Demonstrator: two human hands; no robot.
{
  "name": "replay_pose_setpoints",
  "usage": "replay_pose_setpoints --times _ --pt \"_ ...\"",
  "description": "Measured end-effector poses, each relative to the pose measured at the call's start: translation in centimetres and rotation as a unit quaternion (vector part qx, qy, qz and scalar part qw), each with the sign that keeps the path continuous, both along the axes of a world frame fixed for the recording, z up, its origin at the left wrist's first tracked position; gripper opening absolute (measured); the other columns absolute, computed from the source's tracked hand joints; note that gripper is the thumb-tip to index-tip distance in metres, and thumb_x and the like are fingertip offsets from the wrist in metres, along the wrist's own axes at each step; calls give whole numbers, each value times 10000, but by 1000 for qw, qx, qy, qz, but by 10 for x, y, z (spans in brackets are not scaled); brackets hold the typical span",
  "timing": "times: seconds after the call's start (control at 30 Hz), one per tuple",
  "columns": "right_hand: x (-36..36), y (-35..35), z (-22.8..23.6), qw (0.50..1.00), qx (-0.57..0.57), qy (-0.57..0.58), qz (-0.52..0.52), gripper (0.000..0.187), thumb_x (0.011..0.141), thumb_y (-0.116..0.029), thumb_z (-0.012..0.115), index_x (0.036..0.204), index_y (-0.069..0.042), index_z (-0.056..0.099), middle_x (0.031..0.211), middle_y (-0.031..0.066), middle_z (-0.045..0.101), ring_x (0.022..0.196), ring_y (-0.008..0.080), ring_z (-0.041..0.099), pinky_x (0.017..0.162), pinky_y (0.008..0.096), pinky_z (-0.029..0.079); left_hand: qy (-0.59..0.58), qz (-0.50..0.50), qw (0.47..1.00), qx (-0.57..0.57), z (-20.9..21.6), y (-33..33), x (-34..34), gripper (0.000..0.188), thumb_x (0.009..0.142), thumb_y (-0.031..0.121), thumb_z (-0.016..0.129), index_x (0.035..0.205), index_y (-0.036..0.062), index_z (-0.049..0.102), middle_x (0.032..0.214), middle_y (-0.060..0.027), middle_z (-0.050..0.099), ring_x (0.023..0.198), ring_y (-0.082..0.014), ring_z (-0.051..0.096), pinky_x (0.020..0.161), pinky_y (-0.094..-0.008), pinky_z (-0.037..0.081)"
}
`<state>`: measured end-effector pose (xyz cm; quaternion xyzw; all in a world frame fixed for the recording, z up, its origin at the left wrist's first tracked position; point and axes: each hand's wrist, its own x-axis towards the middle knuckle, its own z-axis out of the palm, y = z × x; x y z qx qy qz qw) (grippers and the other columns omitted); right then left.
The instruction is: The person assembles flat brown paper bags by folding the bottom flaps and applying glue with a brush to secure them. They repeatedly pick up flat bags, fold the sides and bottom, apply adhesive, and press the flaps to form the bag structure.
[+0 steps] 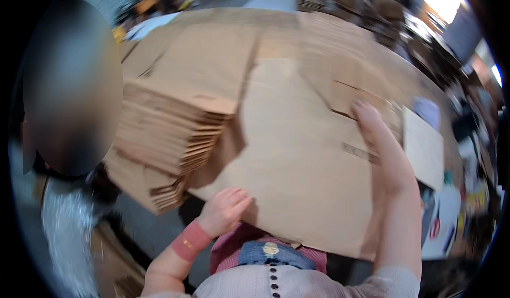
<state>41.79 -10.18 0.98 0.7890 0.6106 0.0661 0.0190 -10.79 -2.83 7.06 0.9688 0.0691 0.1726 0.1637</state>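
Observation:
A large brown paper bag [303, 160] lies flat on the table in front of me. My right hand [366, 112] reaches far over its right side and grips the folded end of another paper bag [345, 93]; its fingertips are partly hidden. Close to my body, my left hand [226, 210] hovers at the near left edge of the flat bag, its fingers curled together and nothing visible in them. To its left, a fanned stack of folded paper bags [164, 130] overhangs the table edge, with larger flat bags [207, 59] behind it.
At the left stands a person [71, 85], blurred out. Clear plastic wrap [69, 239] bulges below them. A white sheet [424, 146] and a light cloth [426, 112] lie on the right. Further right is a cluttered surface with red-handled scissors [435, 228]. Stacked brown bundles [382, 14] stand behind.

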Motion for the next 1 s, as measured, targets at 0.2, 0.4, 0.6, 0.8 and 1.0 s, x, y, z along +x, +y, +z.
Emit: replay_pose_setpoints --times 0.2,0.4,0.6,0.8,1.0 --pt "4 -15 -19 999 -34 -19 -9 469 770 -25 562 1234 -30 494 1219 159 554 1132 332 538 923 407 469 22 19 999 -20 -29 -8 -14 312 737 66 606 1042 4 600 1104 -124 603 1050 -289 579 877 -395 483" --pt "1 -8 -26 995 -10 -97 8 327 746 -10 588 1068 -36 539 1064 140 613 969 319 608 813 410 503 10 25 999 -29 -42 -18 -8 247 766 98 589 996 11 613 1087 -119 613 1027 -278 584 879 -379 479" --pt "-167 -24 4 991 0 -4 137 213 750 -91 600 952 -79 536 824 103 582 733 288 601 623 413 459 34 47 998 -6 -32 -17 -14 247 776 108 571 1000 13 617 1091 -123 617 1027 -280 590 868 -385 487" --pt "-307 -166 34 972 -14 201 124 376 779 -158 636 1125 -12 602 1198 169 599 1139 323 569 939 458 483 -110 178 970 -123 -37 -28 7 411 838 103 603 1225 -13 531 1234 -200 554 1170 -386 519 1005 -446 423" --pt "-267 -219 -9 890 242 307 -237 542 921 -176 561 1392 33 396 1462 224 372 1372 338 337 1138 407 251 -120 258 930 -234 -103 0 35 598 959 285 526 1403 -71 340 1464 -273 329 1382 -373 297 1133 -410 253"
